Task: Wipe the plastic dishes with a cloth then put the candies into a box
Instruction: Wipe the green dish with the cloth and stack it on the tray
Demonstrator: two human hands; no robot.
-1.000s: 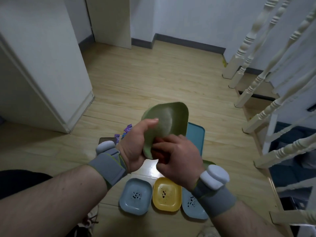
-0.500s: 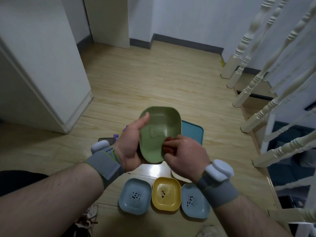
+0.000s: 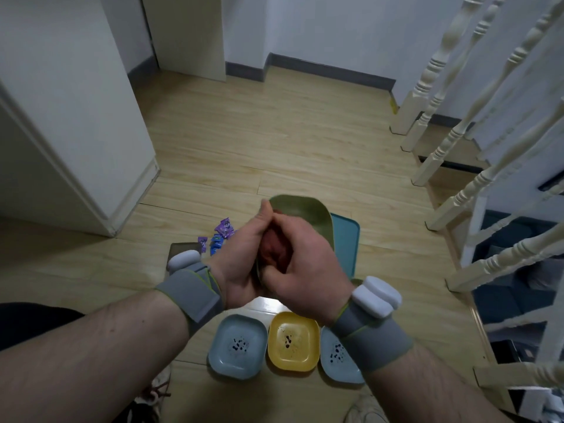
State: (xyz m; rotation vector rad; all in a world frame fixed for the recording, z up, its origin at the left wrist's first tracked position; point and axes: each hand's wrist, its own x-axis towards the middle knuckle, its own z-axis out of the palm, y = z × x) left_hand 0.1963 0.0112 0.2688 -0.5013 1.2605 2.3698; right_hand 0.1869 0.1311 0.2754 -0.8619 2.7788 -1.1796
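The wooden floor (image 3: pixel 290 141) fills most of the view, with a white stair railing (image 3: pixel 476 148) along the right side and a white cabinet (image 3: pixel 61 117) at the left. On the floor, at the far right of the hands, lies a teal tray (image 3: pixel 346 239), partly hidden.

The green dish (image 3: pixel 308 215) is held up in the air between both hands, above the floor and in front of the tray, tilted with its hollow side toward the person. The left hand (image 3: pixel 241 257) holds the dish at its left edge, the thumb lying along the rim and the fingers behind it. The right hand (image 3: pixel 302 270) has its grip curled around a red cloth (image 3: pixel 274 251) and presses it into the near part of the dish. Both wrists wear grey straps with a white block.

Near the person, three dishes stand in a row on the floor, touching or almost touching: a blue dish (image 3: pixel 238 349) at the left, a yellow dish (image 3: pixel 293 340) in the middle, and a second blue dish (image 3: pixel 338 358) at the right, partly under the right wrist. Each one has dark spots inside.

At the left of the hands, small purple and blue candies (image 3: pixel 218 238) lie in a loose group on the floor.
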